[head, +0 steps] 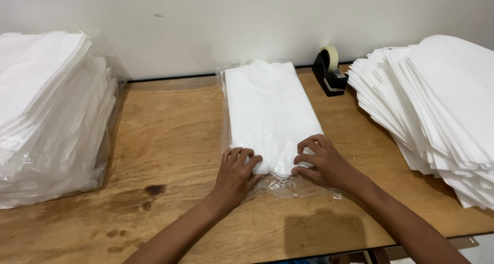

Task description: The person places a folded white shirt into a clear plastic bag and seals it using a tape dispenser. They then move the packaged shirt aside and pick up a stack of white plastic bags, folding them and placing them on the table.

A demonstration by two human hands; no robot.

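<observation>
Two bare hands rest at the near end of a white folded stack (270,115) that lies in the middle of the wooden table (164,135). The left hand (236,174) presses flat on the stack's near left corner, fingers (242,156) close together and lightly curled; the right hand (321,161) sits on the near right corner, its fingers (309,145) bent and gripping the edge of the white material. The stack's long axis runs straight away from the person toward the wall, so both hands are equally near it, one per corner. It looks soft and thin-layered, sheathed in a clear plastic bag (303,187) whose loose mouth crumples toward the person. Farther off stand a black tape dispenser (329,73), a bagged white pile (51,120) at left and a fanned loose pile (437,115) at right.
</observation>
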